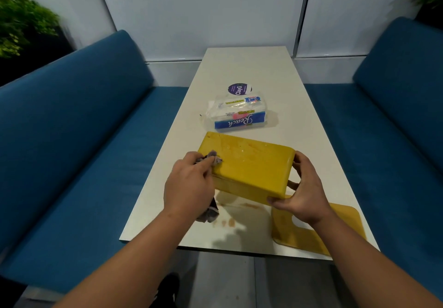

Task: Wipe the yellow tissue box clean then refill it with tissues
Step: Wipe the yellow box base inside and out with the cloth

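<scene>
"What was the room like?"

"There was a long white table [251, 72] between two blue benches, one on the left [79, 125] and one on the right [402, 96]. The wall behind was made of pale panels [203, 12], and green plants [21, 24] sat in the corners."

"And what was on the table?"

"The yellow tissue box [249, 166] was near the front, tipped up off the table. The right hand [302, 192] had its fingers curled around the box's end. The left hand [189, 183] squeezed a grey cloth [211, 211] and pressed it on the box's near left corner. The box top looked smeary. There were brown spots [230, 221] on the table under it. A flat yellow lid [335, 226] lay at the front right edge. A pack of paper towels [239, 113] sat behind the box, and a round purple sticker [237, 89] was just past that."
</scene>
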`<state>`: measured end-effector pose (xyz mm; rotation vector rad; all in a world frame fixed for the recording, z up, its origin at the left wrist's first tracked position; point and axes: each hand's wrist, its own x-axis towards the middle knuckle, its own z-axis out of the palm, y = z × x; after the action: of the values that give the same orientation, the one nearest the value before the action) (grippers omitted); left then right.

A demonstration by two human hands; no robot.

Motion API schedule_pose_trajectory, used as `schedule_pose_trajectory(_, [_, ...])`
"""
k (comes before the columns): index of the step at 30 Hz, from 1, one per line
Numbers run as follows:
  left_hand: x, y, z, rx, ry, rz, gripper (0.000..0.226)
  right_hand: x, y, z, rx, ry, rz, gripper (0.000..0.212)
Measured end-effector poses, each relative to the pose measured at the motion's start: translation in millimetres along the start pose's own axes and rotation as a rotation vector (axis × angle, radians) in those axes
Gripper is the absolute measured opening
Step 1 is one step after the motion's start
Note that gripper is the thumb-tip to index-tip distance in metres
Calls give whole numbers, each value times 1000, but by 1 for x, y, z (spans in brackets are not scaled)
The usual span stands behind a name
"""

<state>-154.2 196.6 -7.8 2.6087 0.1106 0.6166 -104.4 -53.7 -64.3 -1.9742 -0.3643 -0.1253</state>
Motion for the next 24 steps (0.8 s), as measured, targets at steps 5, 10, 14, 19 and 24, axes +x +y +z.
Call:
schedule_pose_trajectory(5, [-10, 13, 4, -27, -58, 172, 28, 0, 2, 1, 4, 0, 6, 115])
schedule_pose_trajectory(10, [9, -9, 1, -26, 19, -36, 23, 2, 2, -1, 1, -3, 3, 114])
schedule_pose_trajectory(14, [-11, 19, 5, -60, -96, 201, 28, 2, 0, 2, 8, -5, -1, 113])
schedule_pose_trajectory(19, [7, -13, 1, -56, 20, -65, 25, 2, 3, -1, 5, -5, 5, 115])
schedule_pose_trajectory(24, [-12, 22, 6, -88, -84, 169, 27, 3, 1, 2, 12, -10, 9, 115])
